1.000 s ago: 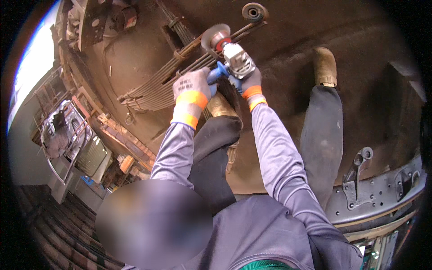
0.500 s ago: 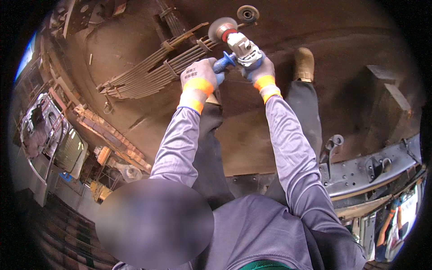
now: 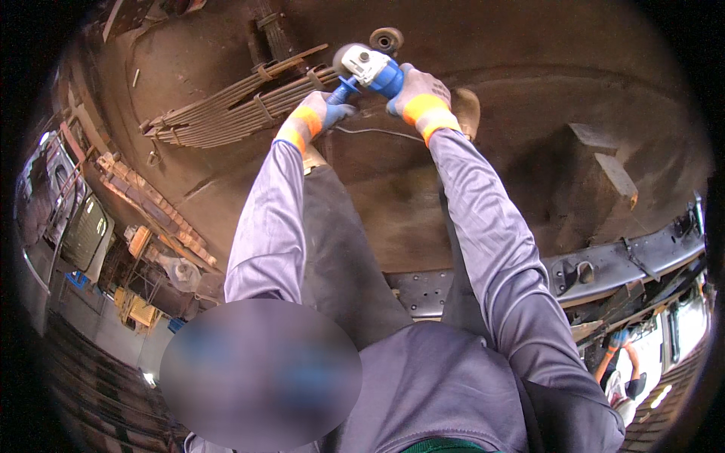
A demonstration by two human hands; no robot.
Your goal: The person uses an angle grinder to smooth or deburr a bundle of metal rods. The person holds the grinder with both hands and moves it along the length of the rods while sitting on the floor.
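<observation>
Both my gloved hands hold an angle grinder (image 3: 387, 78) with a white head and a blue body. My left hand (image 3: 321, 112) is closed round its blue side handle (image 3: 342, 92). My right hand (image 3: 420, 93) wraps the blue body. The grinder's disc (image 3: 346, 57) shows only partly, behind the head, at the end of a rusty leaf spring stack (image 3: 226, 113). Whether disc and spring touch, I cannot tell. Just beyond the head is a round metal piece with a central hole (image 3: 386, 41).
A cable (image 3: 381, 131) runs between my arms. My boot (image 3: 467, 113) is beside the right hand. An angular metal block (image 3: 615, 177) stands at right, before a dark steel beam (image 3: 627, 260). Wooden beams (image 3: 155, 204) lie at left. Another person's arm (image 3: 606, 362) shows at lower right.
The grinder has turned, so its white head now faces up and the red hub on its disc is out of sight. Hands and grinder sit further left in the picture, and the whole view has shifted.
</observation>
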